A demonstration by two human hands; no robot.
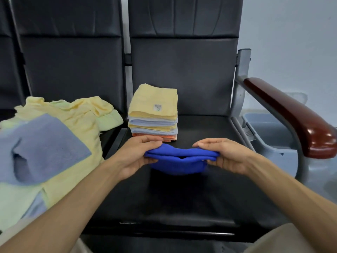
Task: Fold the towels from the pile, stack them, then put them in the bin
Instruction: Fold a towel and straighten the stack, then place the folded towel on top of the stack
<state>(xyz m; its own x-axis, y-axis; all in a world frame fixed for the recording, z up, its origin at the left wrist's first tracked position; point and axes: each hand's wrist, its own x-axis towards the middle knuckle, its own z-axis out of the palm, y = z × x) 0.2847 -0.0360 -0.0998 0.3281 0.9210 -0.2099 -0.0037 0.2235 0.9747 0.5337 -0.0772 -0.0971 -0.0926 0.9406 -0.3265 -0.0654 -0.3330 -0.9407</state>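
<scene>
The left hand (135,156) and right hand (224,156) each pinch one end of the blue towel (178,161), thumbs on top. They hold it level between them just above the bench (182,198), likely to keep the folded layers aligned. It sags in the middle, and the number of folds is hard to tell. Just beyond the left hand stands the stack (155,110), close enough for an easy set-down. Further left sprawls the pile (60,128). Past the right hand, behind the armrest (291,114), waits the bin (264,125).
</scene>
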